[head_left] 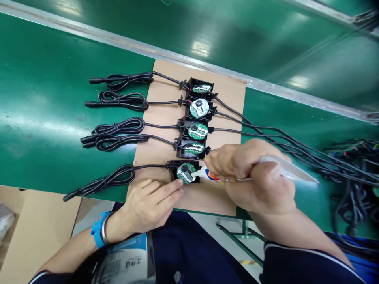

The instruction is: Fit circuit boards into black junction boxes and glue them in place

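Note:
My right hand (254, 173) is closed around a white glue tube (203, 172) with an orange and blue band. Its flattened tail sticks out behind my thumb, and its nozzle tip meets the nearest round green circuit board (182, 172). White glue lies in a line on this board, which rests in a small black housing (175, 162). My left hand (149, 203) reaches in from the near side with fingers extended, the index fingertip at the board's lower edge. Beyond it stand several more black housings, each bearing a round board (197, 131) with white glue on it.
Beneath the housings lies a cardboard sheet (213, 197) on the green table (35, 98). Bundled black cables (118, 136) extend left; further cables (275, 132) run right toward a tangled wire pile (355, 189). A metal strip (118, 39) crosses the table's back.

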Demonstrator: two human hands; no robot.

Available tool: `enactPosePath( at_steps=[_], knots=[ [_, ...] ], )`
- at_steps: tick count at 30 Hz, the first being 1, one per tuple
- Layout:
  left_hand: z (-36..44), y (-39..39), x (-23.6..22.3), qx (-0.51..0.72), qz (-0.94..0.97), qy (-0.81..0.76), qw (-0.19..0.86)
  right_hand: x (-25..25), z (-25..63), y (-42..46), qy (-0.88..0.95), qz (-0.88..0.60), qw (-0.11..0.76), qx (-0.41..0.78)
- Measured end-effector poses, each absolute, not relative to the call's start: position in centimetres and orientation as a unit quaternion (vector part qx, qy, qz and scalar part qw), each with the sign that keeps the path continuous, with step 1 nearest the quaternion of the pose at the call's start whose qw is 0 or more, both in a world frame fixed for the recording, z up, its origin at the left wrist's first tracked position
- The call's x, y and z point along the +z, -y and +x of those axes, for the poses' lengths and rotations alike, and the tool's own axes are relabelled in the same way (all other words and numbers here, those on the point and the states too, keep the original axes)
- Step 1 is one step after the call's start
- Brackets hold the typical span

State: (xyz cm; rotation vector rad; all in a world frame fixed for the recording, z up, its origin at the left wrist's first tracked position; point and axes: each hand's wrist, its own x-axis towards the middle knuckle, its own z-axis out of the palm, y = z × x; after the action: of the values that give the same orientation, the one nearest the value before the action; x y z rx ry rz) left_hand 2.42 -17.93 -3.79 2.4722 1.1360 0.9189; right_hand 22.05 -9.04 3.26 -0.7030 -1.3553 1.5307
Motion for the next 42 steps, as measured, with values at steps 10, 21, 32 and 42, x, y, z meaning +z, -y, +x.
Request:
enactPosePath(
  at_steps=[10,21,32,42],
  knots=[
    [2.4,18.0,-3.7,0.290,0.861,-0.396,0.137,2.4,21.4,8.7,0.588,-0.271,0.496,0.579],
    [2.4,18.1,-4.2,0.285,0.861,-0.400,0.132,2.5,22.9,9.4,0.740,-0.161,0.394,0.521],
    [5.8,17.4,1.6,0.408,0.666,-0.314,0.540,3.7,21.6,14.3,0.602,-0.172,0.702,0.339],
    [10.7,12.0,3.7,0.512,0.538,-0.421,0.521,4.7,26.0,13.9,0.800,-0.360,0.480,-0.008]
  ],
)
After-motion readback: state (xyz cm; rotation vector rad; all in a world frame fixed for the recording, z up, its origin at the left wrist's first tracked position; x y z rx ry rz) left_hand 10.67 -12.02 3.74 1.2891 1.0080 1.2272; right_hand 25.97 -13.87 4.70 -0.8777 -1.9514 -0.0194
